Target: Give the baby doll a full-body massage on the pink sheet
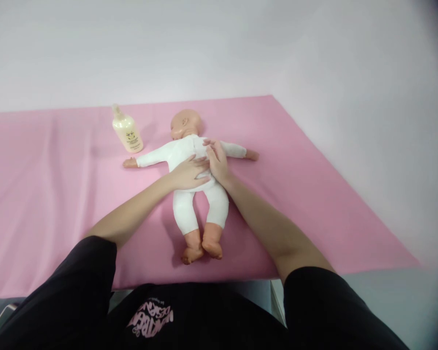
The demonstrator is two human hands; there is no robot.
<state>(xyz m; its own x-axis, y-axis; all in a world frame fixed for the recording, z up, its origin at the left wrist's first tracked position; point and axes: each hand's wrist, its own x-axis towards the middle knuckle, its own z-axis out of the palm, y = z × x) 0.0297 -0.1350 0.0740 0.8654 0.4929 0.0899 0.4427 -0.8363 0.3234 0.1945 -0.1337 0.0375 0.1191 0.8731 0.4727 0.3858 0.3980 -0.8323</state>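
A baby doll [184, 151] in a white suit lies with its arms spread, its head turned to the left and its bare feet toward me. It appears to be belly down. My left hand [190, 173] rests flat on the left of its lower torso, fingers stretched out and apart. On the right side of the torso lies my right hand [218, 160], its fingers extended toward the doll's shoulders. The fingertips of both hands come close together near the middle of the torso. Neither hand grips anything.
A pump bottle [128, 132] of pale yellow liquid stands left of the doll's head, near its outstretched arm. Pink cloth [295, 204] covers the table, with its far edge behind the doll and a slanting edge at the right. A pale wall [204, 48] rises behind.
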